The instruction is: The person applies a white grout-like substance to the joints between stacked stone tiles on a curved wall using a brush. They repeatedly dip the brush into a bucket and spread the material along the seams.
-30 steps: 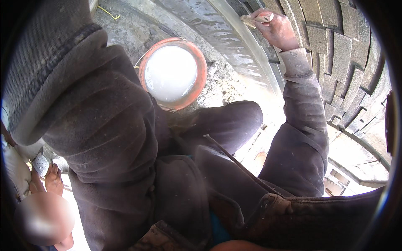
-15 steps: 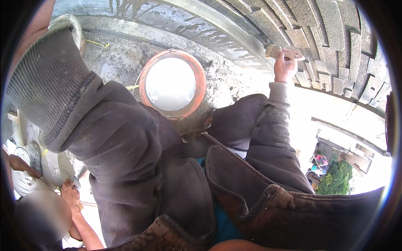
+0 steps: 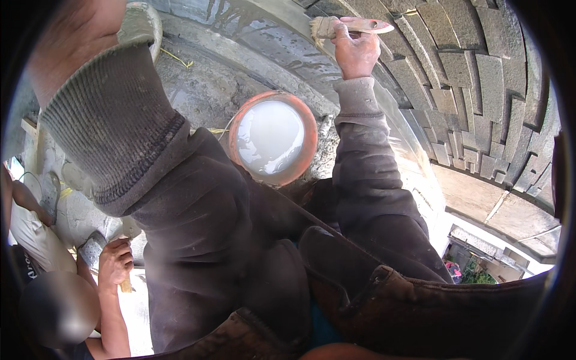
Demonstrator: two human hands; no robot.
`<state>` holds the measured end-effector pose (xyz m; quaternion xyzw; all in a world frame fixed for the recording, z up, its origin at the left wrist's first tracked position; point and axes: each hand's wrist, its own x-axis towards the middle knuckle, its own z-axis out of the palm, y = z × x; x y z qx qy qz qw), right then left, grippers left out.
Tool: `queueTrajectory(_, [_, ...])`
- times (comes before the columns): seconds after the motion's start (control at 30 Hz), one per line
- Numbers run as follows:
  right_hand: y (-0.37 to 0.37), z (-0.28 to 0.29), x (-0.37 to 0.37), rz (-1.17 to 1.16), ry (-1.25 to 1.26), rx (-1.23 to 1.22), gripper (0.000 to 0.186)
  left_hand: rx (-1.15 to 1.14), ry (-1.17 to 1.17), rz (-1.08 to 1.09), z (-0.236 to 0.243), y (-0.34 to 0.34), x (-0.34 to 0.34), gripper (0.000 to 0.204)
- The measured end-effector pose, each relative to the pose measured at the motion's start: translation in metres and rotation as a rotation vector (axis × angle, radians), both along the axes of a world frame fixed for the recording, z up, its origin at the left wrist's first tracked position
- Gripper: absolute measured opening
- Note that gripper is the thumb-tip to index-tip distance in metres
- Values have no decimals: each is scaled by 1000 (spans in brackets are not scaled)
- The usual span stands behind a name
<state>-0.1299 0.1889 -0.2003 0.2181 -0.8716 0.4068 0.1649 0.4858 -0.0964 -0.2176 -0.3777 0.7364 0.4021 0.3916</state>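
Observation:
My right hand (image 3: 357, 55) is closed round the handle of a wide paintbrush (image 3: 367, 25), held flat at the far right of centre. The brush's pale, clumped bristles point left, beside a smooth grey ledge (image 3: 303, 45) under the stone wall. At the upper left my left hand (image 3: 78, 42) shows only the wrist and part of the hand, blurred. Its fingers lie out of sight past the picture's edge. Just right of that hand stands a pale, round container (image 3: 154, 27), partly covered. An orange-rimmed bucket (image 3: 311, 141) of milky whitish liquid (image 3: 270, 132) sits between my arms.
Stacked stone cladding (image 3: 456, 78) curves along the right. Dark wet streaks mark the grey surface (image 3: 234, 24) at the back. Yellow cord (image 3: 176, 58) lies on rough concrete. At the lower left another person's hand (image 3: 115, 264) grips a tool with a wooden handle (image 3: 125, 284).
My right hand and the brush have moved left and farther away along the ledge. The view has shifted, with the bucket now farther right and lower. More of my left hand shows.

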Motion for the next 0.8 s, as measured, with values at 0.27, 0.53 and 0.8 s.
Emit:
queueTrajectory(0.27, [-100,-8,-2,102,-9,-96,16,-20,-52,71,9,6,41,43])
queueTrajectory(0.53, [-116,-3,-3,185,101,-162,17,-30,-21,121,12,9,38,42])
queueTrajectory(0.8, [-132,-13,3,181,60,-216,18,22,673,297,41,7,-159,42])
